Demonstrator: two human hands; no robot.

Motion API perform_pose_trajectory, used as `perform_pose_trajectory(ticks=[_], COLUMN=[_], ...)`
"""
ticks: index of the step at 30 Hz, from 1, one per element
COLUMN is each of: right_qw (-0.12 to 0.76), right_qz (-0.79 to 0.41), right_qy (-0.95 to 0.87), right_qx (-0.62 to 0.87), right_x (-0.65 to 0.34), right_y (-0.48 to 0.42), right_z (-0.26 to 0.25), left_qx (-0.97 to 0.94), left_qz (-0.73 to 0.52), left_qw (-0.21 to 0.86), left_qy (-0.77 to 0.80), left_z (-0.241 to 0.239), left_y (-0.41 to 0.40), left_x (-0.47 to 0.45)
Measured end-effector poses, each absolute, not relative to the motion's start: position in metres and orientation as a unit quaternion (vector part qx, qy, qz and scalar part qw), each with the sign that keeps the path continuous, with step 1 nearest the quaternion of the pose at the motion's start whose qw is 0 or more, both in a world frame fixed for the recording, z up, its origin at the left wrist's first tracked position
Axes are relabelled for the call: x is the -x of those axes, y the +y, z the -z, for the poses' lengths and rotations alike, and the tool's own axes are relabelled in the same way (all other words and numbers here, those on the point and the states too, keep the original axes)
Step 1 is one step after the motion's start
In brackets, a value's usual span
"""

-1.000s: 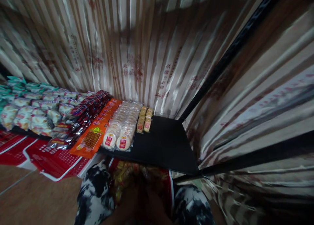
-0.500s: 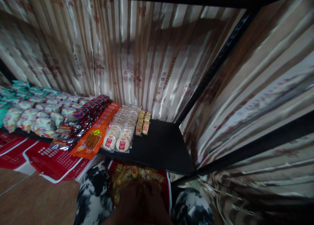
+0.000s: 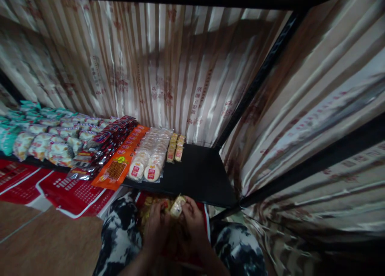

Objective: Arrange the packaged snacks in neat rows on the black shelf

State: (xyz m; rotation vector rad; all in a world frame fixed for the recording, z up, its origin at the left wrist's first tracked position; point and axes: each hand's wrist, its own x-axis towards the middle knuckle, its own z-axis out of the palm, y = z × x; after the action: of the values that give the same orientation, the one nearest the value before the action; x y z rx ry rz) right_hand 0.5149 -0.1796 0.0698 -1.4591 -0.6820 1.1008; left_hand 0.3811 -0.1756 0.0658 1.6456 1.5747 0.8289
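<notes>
My right hand (image 3: 194, 222) pinches a small yellow-wrapped snack pack (image 3: 178, 206), tilted, above the red basket (image 3: 207, 220) between my knees. Close beside it, my left hand (image 3: 155, 224) is closed with a yellow pack (image 3: 165, 205) showing a bit of red label at its fingertips; the dim light blurs this grip. More yellow packs (image 3: 146, 205) fill the basket, partly hidden under my hands. Two short rows of the same yellow packs (image 3: 175, 147) stand on the black shelf (image 3: 198, 175), next to rows of round white crackers (image 3: 150, 159) in clear wrappers.
Left along the shelf lie an orange snack bag (image 3: 120, 159), dark red packets (image 3: 105, 143), white packets (image 3: 60, 147) and green packets (image 3: 9, 131). Red baskets (image 3: 75, 193) stand below. A black post (image 3: 255, 83) and striped curtain (image 3: 180, 67) bound the shelf.
Both hands have come up from the yellow packs in the basket. A yellow pack now shows in my right fingers, and one at my left fingertips. The view has shifted slightly.
</notes>
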Motion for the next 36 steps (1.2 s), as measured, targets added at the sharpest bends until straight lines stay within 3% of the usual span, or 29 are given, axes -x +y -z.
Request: perform_pose_trajectory(ticks=[9,15,21,28,36], right_qw=[0.557,0.585,0.519,0.459,0.495], right_qz=[-0.522,-0.471,-0.573,-0.59,-0.571], right_qy=[-0.281,-0.26,-0.22,-0.298,-0.292], right_qx=[0.582,0.606,0.594,0.594,0.586], right_x=[-0.529,-0.542,-0.55,-0.552,-0.553], right_y=[-0.156,-0.155,-0.157,-0.152,-0.133], right_z=[-0.089,-0.093,-0.103,-0.095,-0.089], left_qx=[-0.467,-0.509,-0.615,-0.632,-0.542], left_qz=[-0.395,-0.431,-0.451,-0.469,-0.515], left_qw=[0.588,0.526,0.417,0.412,0.475], left_qy=[0.529,0.528,0.494,0.459,0.464], left_z=[-0.069,-0.07,-0.078,-0.084,-0.067], left_y=[-0.155,-0.141,-0.129,-0.11,-0.102], left_x=[-0.399,-0.397,-0.392,-0.394,-0.417])
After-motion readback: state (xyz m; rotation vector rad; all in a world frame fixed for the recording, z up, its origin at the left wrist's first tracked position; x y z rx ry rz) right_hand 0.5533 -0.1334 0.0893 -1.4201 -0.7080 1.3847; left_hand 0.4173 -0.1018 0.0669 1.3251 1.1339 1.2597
